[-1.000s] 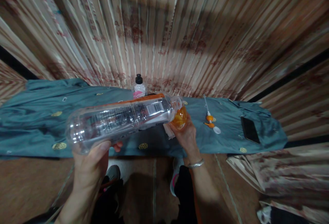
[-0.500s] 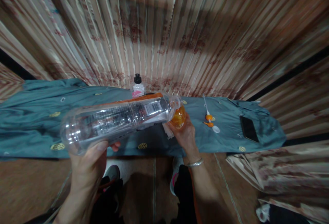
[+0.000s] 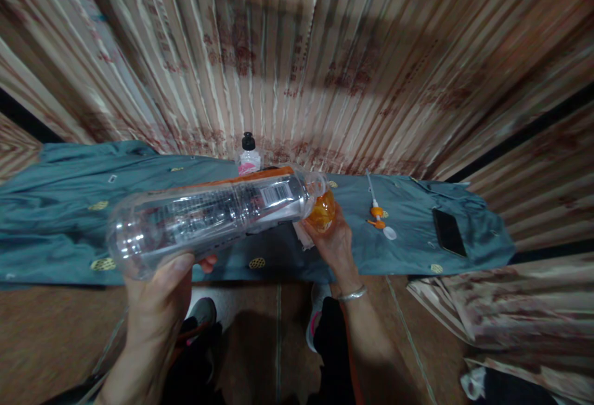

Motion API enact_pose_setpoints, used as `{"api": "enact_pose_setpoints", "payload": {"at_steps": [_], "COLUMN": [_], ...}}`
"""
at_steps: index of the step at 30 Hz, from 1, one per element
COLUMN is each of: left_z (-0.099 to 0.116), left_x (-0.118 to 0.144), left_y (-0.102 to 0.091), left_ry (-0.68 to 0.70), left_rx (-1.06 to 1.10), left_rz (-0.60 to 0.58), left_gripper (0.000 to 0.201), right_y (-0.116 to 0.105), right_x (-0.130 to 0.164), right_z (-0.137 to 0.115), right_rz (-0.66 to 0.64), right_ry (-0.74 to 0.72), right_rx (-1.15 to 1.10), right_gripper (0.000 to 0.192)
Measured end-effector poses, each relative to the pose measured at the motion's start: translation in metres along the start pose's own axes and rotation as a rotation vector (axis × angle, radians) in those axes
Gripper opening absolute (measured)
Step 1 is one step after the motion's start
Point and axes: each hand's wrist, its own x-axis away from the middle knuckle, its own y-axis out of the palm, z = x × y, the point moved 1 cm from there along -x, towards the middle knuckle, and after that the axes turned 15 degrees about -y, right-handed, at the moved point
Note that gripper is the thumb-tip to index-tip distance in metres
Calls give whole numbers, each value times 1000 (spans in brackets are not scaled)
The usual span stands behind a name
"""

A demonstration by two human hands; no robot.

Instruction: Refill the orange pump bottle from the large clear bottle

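Little has moved — my left hand (image 3: pixel 155 306) still grips the big clear bottle (image 3: pixel 208 216) tipped over the desk (image 3: pixel 55 231), its mouth at the small orange bottle (image 3: pixel 322 213) clasped in my right hand (image 3: pixel 336 247).

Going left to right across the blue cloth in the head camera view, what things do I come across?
Left hand gripping the base of the big clear bottle → small black-capped bottle → small orange bottle in the right hand → orange-and-white pump nozzle → black phone.
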Motion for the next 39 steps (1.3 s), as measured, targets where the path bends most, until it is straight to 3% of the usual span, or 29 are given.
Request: {"api": "enact_pose_setpoints", "payload": {"at_steps": [7,21,39], "left_z": [1,3,3], "left_x": [1,1,0], "left_y": [1,1,2], "left_ry": [8,12,28], "left_rx": [-1,26,-10], "left_rz": [24,8,-17], "left_gripper": [53,69,66], "right_y": [0,-1,-1], "right_x": [0,-1,-1], "right_z": [0,-2,-1], "right_rz": [-2,-16,-17], "right_ry": [-6,13,-1], "right_rx": [4,21,3], "right_gripper": [69,70,71]}}
